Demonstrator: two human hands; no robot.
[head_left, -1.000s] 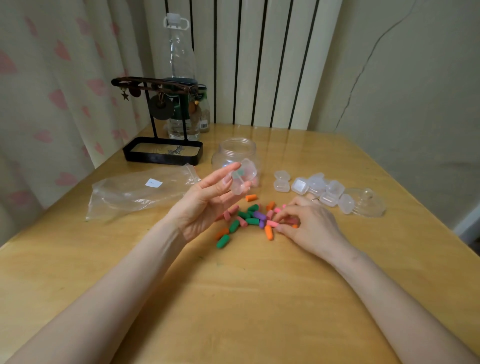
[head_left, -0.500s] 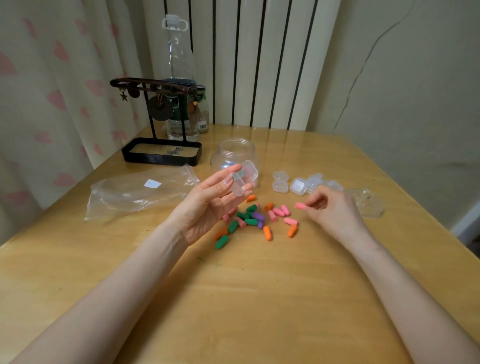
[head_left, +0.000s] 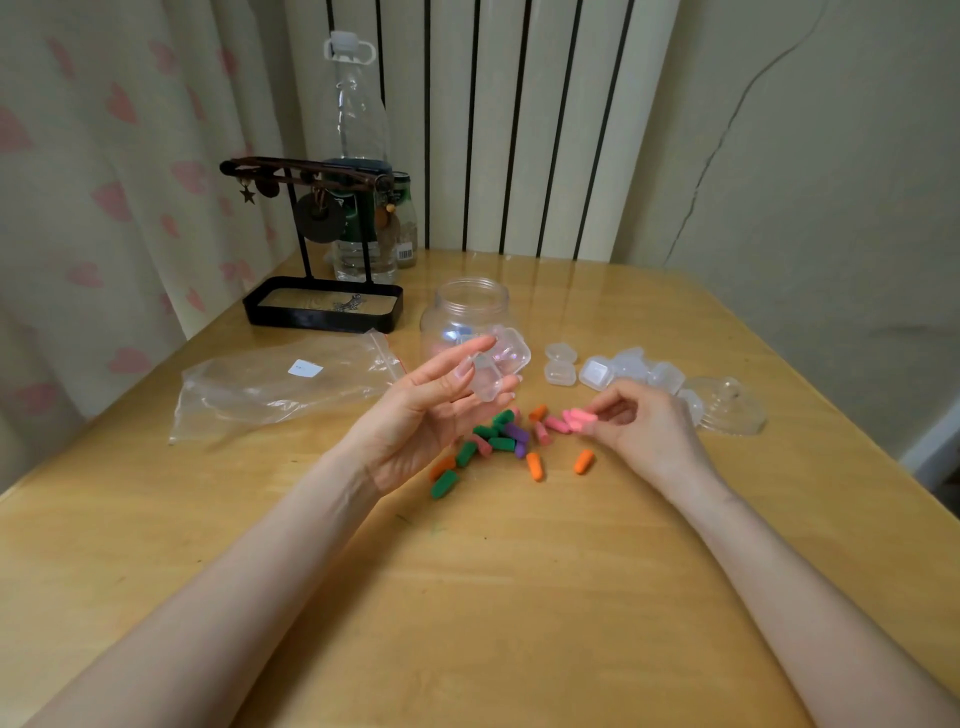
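Note:
My left hand (head_left: 421, 415) is raised palm-up above the table and holds a small clear hinged plastic case (head_left: 496, 368), lid open, between its fingertips and thumb. Below it several foam earplugs (head_left: 501, 441) in green, orange, pink and purple lie scattered on the wooden table (head_left: 493, 597). My right hand (head_left: 641, 428) hovers just right of the pile and pinches pink earplugs (head_left: 576, 418) in its fingertips. Two orange earplugs (head_left: 584, 461) lie apart at the near side of the pile.
Several small clear cases (head_left: 613, 371) and a glass lid (head_left: 730, 410) sit at the right. A clear open jar (head_left: 462, 317) stands behind my left hand. An empty zip bag (head_left: 280, 384) lies left. A black jewellery stand (head_left: 322, 306) and bottles (head_left: 358, 156) fill the far left corner.
My right hand left the pile with a pink earplug, swung out right, and has come back toward the pile holding pink earplugs. My left hand keeps the open case raised.

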